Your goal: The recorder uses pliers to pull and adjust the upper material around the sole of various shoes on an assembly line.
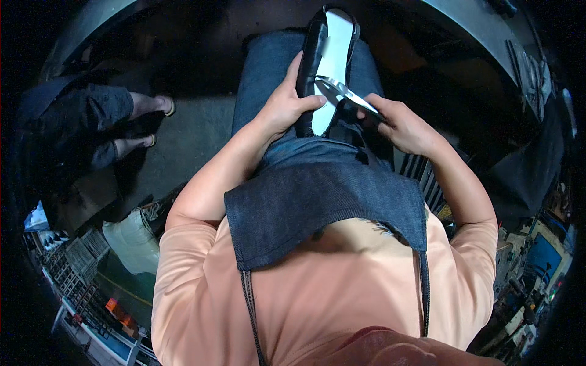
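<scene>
Two hands worked over the lap in the head view. At twelve o'clock lay a black shoe [317,55] with a white insole, stiff and light by its look, the left hand [285,105] grasping its side. The right hand [404,127] was clenched on a thin knife blade [343,94]; beware its edge. Open room lay toward nine o'clock.

A blue rectangular screen [545,256] glows at the lower right rim, tilted, framed in a pale casing. At the lower left, a small orange-red box or label [116,308] sits among grey stacked crates; its detail is too blurred to tell
</scene>
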A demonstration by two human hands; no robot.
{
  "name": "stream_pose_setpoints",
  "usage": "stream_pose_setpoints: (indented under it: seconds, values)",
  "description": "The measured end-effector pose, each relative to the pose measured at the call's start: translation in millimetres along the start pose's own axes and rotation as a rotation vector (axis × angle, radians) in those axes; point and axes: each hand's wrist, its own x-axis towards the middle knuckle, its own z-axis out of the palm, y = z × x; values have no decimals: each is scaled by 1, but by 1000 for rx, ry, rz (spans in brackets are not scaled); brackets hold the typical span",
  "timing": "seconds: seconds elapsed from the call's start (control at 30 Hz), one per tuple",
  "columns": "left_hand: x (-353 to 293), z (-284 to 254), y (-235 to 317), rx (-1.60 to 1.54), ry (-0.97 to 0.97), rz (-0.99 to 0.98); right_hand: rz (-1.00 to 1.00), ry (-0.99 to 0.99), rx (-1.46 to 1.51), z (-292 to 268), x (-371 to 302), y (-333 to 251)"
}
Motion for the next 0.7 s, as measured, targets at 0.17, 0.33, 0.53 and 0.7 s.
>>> stream_pose_setpoints:
  seconds: [0.17,0.33,0.53,0.7]
  values:
    - [-1,2,-3,45,5,33,-10,63,-134,7,10,5]
    - [-3,1,3,-14,-32,13,-51,140,-193,21,21,43]
    - [-3,2,1,13,-30,36,-113,172,-183,17,10,21]
    - [-2,1,-1,70,-32,23,-66,120,-214,7,7,2]
